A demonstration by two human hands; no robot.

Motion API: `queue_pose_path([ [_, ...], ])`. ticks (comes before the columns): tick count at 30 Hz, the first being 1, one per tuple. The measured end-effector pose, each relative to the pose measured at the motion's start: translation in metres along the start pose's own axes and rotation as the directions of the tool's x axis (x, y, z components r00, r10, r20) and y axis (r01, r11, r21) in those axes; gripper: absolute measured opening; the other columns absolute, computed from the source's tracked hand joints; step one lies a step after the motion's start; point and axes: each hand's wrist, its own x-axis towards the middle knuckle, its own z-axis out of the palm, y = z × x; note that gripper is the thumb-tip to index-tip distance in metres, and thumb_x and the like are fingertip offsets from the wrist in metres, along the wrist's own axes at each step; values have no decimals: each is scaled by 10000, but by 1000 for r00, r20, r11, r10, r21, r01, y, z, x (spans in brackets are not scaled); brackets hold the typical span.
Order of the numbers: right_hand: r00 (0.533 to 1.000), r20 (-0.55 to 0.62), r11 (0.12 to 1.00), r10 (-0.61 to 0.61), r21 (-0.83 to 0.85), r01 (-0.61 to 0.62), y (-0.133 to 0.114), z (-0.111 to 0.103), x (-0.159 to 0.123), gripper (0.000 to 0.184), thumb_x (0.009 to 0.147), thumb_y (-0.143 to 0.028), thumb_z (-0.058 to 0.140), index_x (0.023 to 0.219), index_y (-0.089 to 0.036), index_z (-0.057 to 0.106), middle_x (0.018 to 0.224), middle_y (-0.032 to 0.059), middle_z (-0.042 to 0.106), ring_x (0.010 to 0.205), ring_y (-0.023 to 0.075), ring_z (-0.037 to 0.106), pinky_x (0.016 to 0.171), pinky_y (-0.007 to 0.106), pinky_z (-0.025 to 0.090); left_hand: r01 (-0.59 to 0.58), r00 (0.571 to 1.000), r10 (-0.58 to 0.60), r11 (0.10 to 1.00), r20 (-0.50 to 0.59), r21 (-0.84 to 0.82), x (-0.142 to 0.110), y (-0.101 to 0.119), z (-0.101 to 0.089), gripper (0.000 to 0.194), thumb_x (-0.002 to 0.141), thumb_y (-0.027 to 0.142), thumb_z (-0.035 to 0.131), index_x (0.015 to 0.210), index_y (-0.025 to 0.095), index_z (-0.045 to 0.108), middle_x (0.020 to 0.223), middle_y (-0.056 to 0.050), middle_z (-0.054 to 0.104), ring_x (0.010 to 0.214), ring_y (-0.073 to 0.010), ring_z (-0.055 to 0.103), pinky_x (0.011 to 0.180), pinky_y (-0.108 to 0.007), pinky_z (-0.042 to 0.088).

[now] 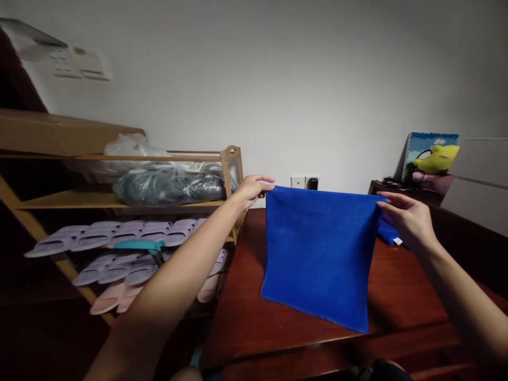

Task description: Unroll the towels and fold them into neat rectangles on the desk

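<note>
A blue cloth (317,254) hangs spread out over the wooden table (238,328), stretched between my two hands. My left hand (254,190) pinches its upper left corner between thumb and fingers. At the upper right corner, my right hand (407,214) is closed on the fabric in the same way. The cloth's lower edge slants down to the right, close to the tabletop; whether it touches I cannot tell. Behind my right hand lies another blue cloth (387,233) with a small white tag, partly hidden.
Left of the table stands a wooden rack (232,174) with bagged items (170,182), a cardboard box (59,135) and several slippers (95,238). A wall socket (298,182) is behind the cloth. At the right are a yellow plush toy (436,159) and white boxes (482,180).
</note>
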Motion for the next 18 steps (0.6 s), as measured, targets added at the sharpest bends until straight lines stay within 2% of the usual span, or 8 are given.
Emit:
queue_pose_path([
  [4, 998, 11, 997, -70, -36, 70, -9, 8, 9, 440, 622, -386, 783, 1026, -232, 701, 947, 37, 699, 835, 175, 647, 715, 293, 556, 47, 998, -47, 999, -42, -19, -2, 11, -3, 196, 677, -49, 655, 791, 105, 691, 567, -23, 607, 488, -77, 510, 476, -210, 321],
  [9, 993, -31, 992, -113, -62, 111, -28, 16, 14, 380, 642, -320, 777, 988, -175, 720, 895, 55, 709, 739, 141, 631, 695, 272, 548, 7, 997, -10, 999, -77, -35, -2, 21, -4, 186, 674, -61, 658, 748, 107, 690, 617, -35, 636, 541, -77, 541, 481, -200, 333],
  [15, 983, -91, 981, -162, -126, 150, -37, 18, 25, 401, 644, -258, 774, 1022, -140, 711, 926, 91, 709, 777, 177, 644, 756, 324, 541, -94, 996, 94, 992, -5, -83, -1, 30, -6, 130, 694, -17, 655, 733, 105, 678, 783, -68, 679, 729, -106, 613, 676, -235, 438],
  [18, 974, -90, 972, -210, -130, 197, -38, 16, 32, 454, 639, -230, 772, 1075, -131, 689, 988, 107, 701, 829, 191, 653, 793, 327, 534, -190, 980, 192, 981, 59, -26, -2, 32, -8, 246, 619, -34, 691, 823, 103, 676, 844, -55, 669, 799, -122, 613, 793, -284, 454],
])
